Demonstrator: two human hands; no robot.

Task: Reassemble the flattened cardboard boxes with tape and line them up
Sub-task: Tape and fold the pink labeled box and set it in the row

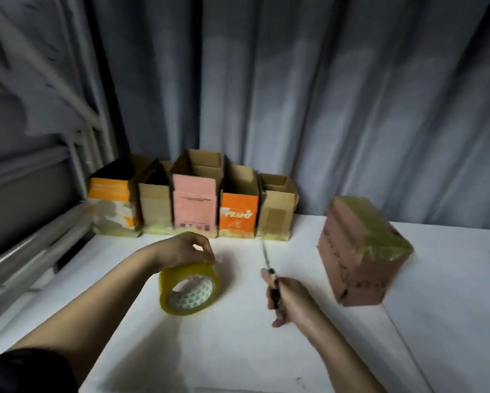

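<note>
Since seemingly tilted near the right side of the table (266, 350), well apart from the row of five boxes (194, 205), could have tipped or been knocked at a careless reach: meant the taped box (360, 251), brown, sealed face up under yellowish tape. Judged not yet lined up. Would have needed turning open side up and setting just beside the rightmost box, where a bump could have shoved the row askew.

Saw risk at the tape roll (190, 289) too: stood on its rim on the table, free to roll away if released. Gripped from above by the left hand (181, 249), fingers curled over it, thumb and fingertip seemingly pinching the loose end. Could have let that end spring back and stick.

Clasped in the right hand (290, 300), fingers wrapped round the dark handle: a thin blade tool (266, 259), scissors or knife, could not tell, tip toward the row. Could have nicked the other hand or a box if swung.

As for containers: five upright, touching side by side before the curtain (323, 109), tops open, flaps raised, bottoms taped. Showed nothing inside where visible; depths dark, so could not tell for certain. Taped box closed on every visible face, contents hidden.
</note>
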